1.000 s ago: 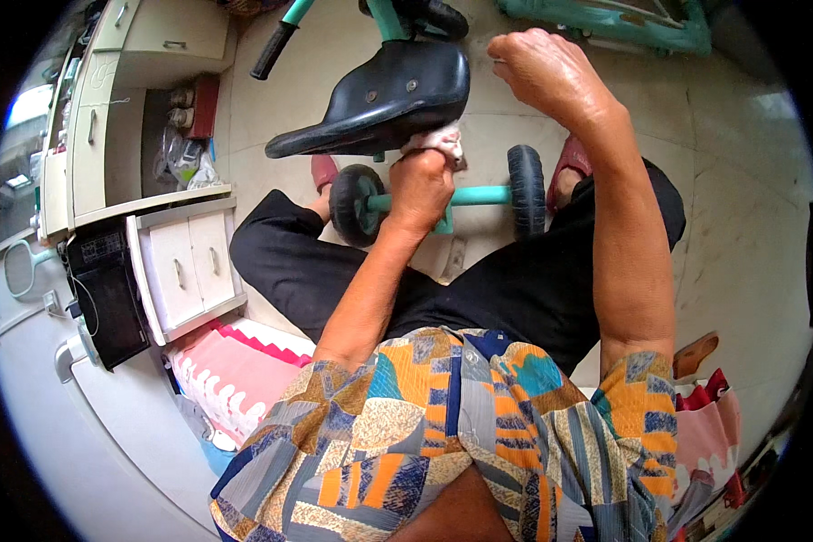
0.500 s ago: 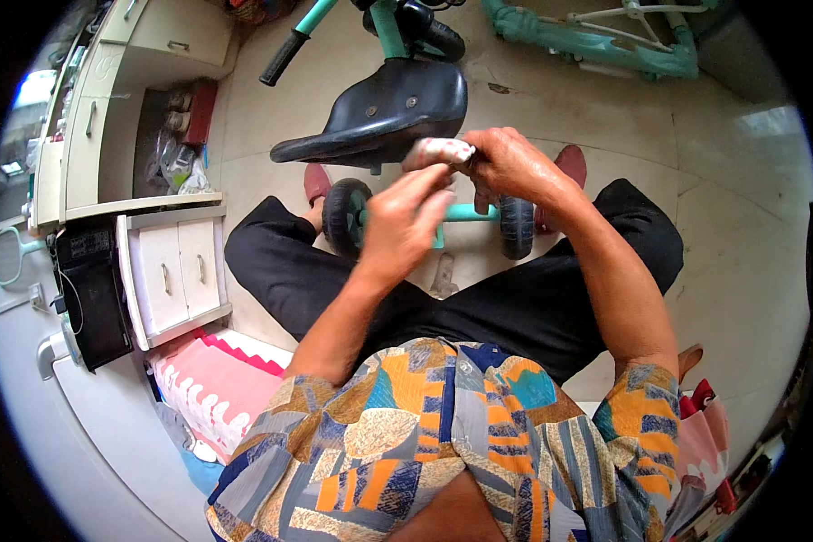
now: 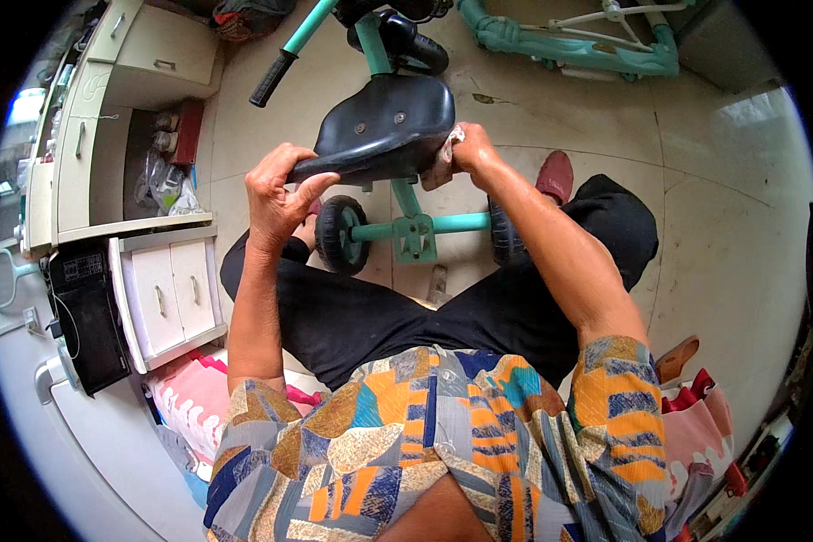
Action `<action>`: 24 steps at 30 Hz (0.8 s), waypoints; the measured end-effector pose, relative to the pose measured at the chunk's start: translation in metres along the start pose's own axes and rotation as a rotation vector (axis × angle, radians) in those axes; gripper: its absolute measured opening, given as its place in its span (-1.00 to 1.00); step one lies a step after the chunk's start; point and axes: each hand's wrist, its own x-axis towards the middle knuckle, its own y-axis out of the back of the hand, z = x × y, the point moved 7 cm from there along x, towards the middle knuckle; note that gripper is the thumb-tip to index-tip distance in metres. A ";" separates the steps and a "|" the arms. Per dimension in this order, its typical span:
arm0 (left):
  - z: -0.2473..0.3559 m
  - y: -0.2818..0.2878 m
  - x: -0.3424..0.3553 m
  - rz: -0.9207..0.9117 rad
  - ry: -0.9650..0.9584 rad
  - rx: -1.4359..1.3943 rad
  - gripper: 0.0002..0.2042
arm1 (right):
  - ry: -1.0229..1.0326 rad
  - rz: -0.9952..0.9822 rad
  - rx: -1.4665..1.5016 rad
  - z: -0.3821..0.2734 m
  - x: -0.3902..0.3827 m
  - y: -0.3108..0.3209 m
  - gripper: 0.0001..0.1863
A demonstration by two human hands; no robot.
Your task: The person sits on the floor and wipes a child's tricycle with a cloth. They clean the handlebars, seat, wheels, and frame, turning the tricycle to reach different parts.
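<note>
A child's tricycle with a green frame (image 3: 465, 222) stands between my legs. Its black plastic seat (image 3: 384, 122) faces me, with two bolts on top. My left hand (image 3: 278, 191) grips the seat's left edge, thumb on the near side and fingers on the far side. At the seat's right edge my right hand (image 3: 472, 149) is closed on a whitish cloth (image 3: 443, 159) with reddish marks, pressed against the seat's side. Below are the black rear wheels (image 3: 341, 235); the right one is partly hidden by my right forearm.
Another green frame (image 3: 569, 52) lies on the floor at the far right. On the left stand cream cabinets (image 3: 167, 41) and a small white cabinet (image 3: 173, 294). The tricycle's handlebar grip (image 3: 273, 79) juts left. Pink patterned fabric (image 3: 185, 397) lies beside me.
My hands were together in front of the seat, handling the cloth. Since then they have parted: the left has taken hold of the seat's left edge, the right has brought the cloth to its right side.
</note>
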 end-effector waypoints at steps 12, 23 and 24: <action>0.003 0.007 -0.013 0.094 0.060 0.009 -0.69 | 0.262 0.399 -0.389 -0.080 0.056 -0.001 -0.69; -0.035 0.017 0.006 0.219 0.237 0.114 -0.62 | 0.355 0.212 -0.528 -0.069 0.044 -0.056 -0.79; -0.037 0.019 0.009 0.232 0.233 0.131 -0.62 | 0.348 0.190 -0.524 -0.067 0.038 -0.064 -0.78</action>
